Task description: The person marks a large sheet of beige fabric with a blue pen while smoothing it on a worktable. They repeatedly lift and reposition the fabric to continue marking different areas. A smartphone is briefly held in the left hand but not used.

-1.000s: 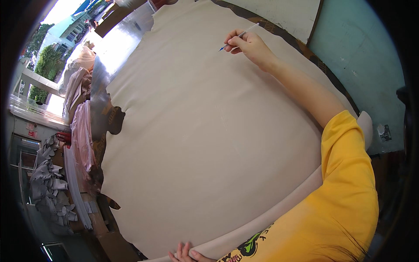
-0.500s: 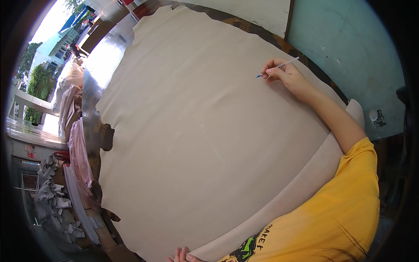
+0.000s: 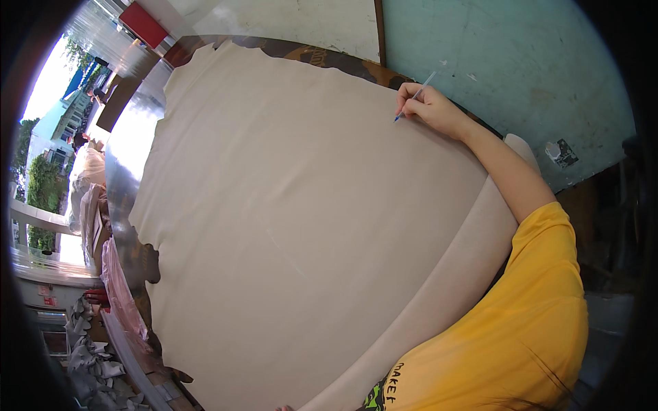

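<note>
A large beige leather hide (image 3: pixel 295 192) with an uneven outline covers the table, its near right edge folded down towards my body. My right hand (image 3: pixel 428 108) is closed around a slim clear pen (image 3: pixel 425 81) with a blue tip. That tip is at the hide's surface near its far right edge; whether it touches cannot be told. At the bottom edge of the view only the fingertips of my left hand (image 3: pixel 285 408) show, resting apart on the hide with nothing visible in them; the rest of that hand is hidden.
Dark, blotched table surface (image 3: pixel 329 58) shows around the hide's edge. A pale green panel (image 3: pixel 507 61) rises at the far right. Along the left lie pink sheeting (image 3: pixel 118 288) and a heap of grey scraps (image 3: pixel 89 363). Further off are a red object (image 3: pixel 142 25) and a person (image 3: pixel 79 140).
The view has shifted, so the hide sits lower and further left. My right hand still holds the pen, now held more steeply. My left hand has almost left the picture.
</note>
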Demonstrator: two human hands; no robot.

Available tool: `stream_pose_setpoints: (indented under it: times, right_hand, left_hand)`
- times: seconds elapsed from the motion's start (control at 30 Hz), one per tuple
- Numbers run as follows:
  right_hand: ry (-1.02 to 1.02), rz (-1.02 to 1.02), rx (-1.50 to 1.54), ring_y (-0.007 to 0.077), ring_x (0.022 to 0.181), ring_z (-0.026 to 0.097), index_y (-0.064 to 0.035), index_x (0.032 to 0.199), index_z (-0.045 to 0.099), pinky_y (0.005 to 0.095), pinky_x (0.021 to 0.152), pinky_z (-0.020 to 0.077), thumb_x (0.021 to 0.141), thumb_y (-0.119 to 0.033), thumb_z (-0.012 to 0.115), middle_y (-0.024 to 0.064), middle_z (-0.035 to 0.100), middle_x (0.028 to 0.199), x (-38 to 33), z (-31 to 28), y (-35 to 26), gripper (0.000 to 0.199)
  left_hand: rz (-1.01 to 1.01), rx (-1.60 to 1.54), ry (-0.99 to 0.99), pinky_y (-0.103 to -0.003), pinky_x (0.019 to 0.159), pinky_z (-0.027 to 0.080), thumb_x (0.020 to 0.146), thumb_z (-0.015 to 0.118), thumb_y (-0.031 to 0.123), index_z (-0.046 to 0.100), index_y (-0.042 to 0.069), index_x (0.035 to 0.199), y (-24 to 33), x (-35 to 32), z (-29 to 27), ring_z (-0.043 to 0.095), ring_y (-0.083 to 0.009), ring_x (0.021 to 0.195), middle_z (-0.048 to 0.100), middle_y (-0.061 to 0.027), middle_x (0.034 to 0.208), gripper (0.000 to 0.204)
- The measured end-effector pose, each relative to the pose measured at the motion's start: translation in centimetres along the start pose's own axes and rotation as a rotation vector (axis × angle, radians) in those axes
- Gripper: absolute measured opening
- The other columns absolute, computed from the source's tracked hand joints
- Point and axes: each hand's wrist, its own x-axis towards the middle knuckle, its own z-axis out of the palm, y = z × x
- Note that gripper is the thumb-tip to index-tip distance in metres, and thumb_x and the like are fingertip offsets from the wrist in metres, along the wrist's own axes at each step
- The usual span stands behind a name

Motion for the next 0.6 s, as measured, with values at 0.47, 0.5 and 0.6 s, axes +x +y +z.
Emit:
stream_pose_setpoints:
  times: [0.47,0.5,0.6]
  right_hand:
    - [0.047,-0.078,-0.238,0.0136,0.068,0.062,-0.0033,0.080,0.060,0.0307,0.063,0.0449,0.085,-0.020,0.061,0.0066,0.065,0.070,1.1,-0.5,1.3,0.018]
    - [0.080,-0.083,-0.285,0.0135,0.068,0.061,-0.0031,0.080,0.060,0.0307,0.063,0.0450,0.085,-0.020,0.061,0.0065,0.064,0.070,1.4,-1.1,1.4,0.018]
    - [0.136,-0.058,-0.274,0.0141,0.070,0.062,-0.0027,0.080,0.061,0.0292,0.066,0.0466,0.087,-0.020,0.061,0.0057,0.066,0.072,1.5,-1.2,1.3,0.019]
  left_hand:
    - [-0.114,-0.106,0.019,-0.057,0.113,0.030,0.102,0.048,0.033,0.073,0.002,0.106,-0.3,-1.0,0.4,0.046,-0.0407,0.129,0.069,-0.0150,0.116,0.040]
    - [-0.145,-0.127,0.013,-0.058,0.113,0.029,0.102,0.049,0.034,0.073,0.001,0.106,-0.4,-1.1,0.4,0.043,-0.0421,0.131,0.069,-0.0159,0.116,0.041]
    - [-0.128,-0.170,0.047,-0.057,0.114,0.027,0.102,0.048,0.033,0.073,0.001,0.106,-0.2,-1.0,0.4,0.045,-0.0421,0.128,0.068,-0.0166,0.115,0.041]
